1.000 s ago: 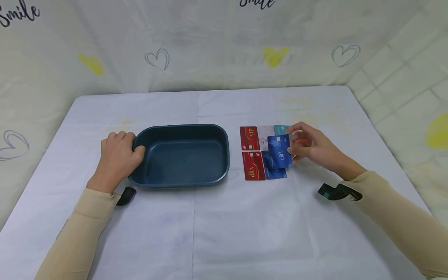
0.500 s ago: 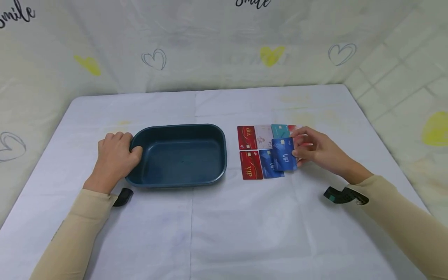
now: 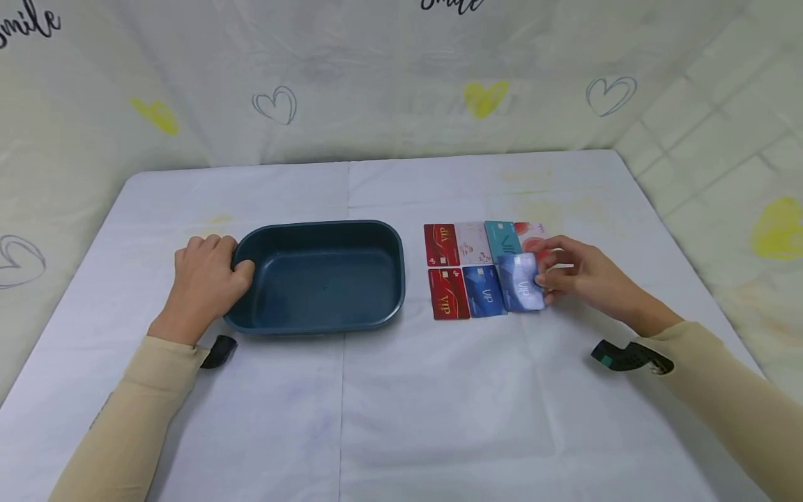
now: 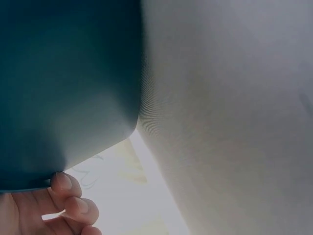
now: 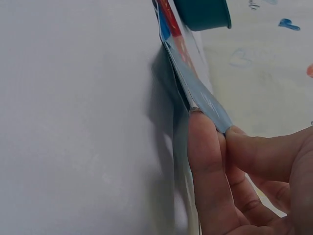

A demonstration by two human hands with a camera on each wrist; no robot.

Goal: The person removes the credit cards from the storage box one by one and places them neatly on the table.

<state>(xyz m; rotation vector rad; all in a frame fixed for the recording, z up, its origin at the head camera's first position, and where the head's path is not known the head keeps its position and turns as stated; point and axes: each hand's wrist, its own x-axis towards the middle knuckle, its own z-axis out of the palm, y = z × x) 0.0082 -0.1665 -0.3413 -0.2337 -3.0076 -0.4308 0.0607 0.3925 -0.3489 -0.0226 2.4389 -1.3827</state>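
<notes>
My left hand (image 3: pixel 207 282) grips the left rim of a dark blue-green rectangular basin (image 3: pixel 323 289); in the left wrist view its fingertips (image 4: pixel 80 208) curl at the basin's edge. At the right, my right hand (image 3: pixel 580 275) pinches the right edge of a blue VIP card (image 3: pixel 521 282) between thumb and fingers. This card is tilted, at the right end of the lower row. Beside it lie another blue VIP card (image 3: pixel 484 291) and a red VIP card (image 3: pixel 448 294). The upper row holds a red card (image 3: pixel 441 244), a pale pink card (image 3: pixel 473 244), a teal card (image 3: pixel 502 239) and a red-and-white card (image 3: pixel 529 230), partly hidden.
A white cloth (image 3: pixel 408 411) covers the table. Behind it hangs a pale backdrop (image 3: pixel 376 77) with hearts and lettering. A black wrist device (image 3: pixel 630 355) sits by the right sleeve, and another (image 3: pixel 218 352) by the left.
My right hand has moved right with the blue card, from over the other blue card to beside it. More of the teal and red-and-white cards shows. My left hand stays on the basin.
</notes>
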